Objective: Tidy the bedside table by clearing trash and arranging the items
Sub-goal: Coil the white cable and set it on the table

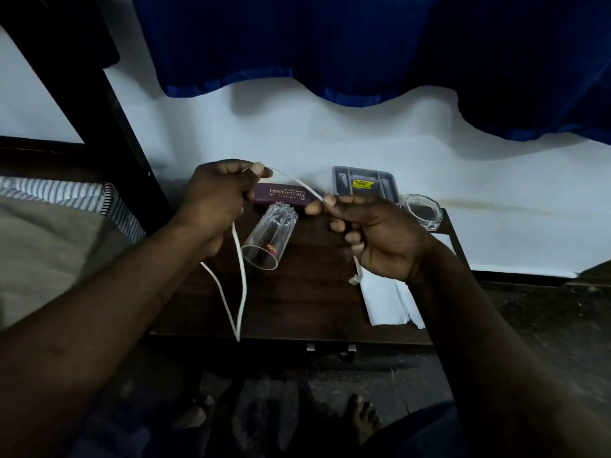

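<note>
Here, your left hand (215, 200) has its fingers (261, 169) curled shut around a thin white cable (243, 285). Your right hand (373, 236) pinches the same cable between thumb and first finger, with the other fingers folded in around it. The cable runs in a short line from one hand to the other. Below your left fingers it hangs down in a long loop, past the front edge of the worktop (297, 302). Below your right fingers a short end sticks out, with a small plug on it.

Just under the line of cable, between your two hands, lies a clear glass (267, 236) on its side. Its open mouth points toward you. Behind the glass, just past your fingers, is a dark purple glasses case (287, 195) with gold letters. To the right of the case, beyond your right fingers, sits a grey tray (363, 183) with a yellow sticker. Further right, at the corner of the worktop, is a clear round jar (425, 211). Under your right wrist lies white paper (386, 302).

A bed (49, 242) with a striped sheet is off to the left of your left arm. A blue curtain (330, 44) hangs above it all, against a white wall (330, 137).
</note>
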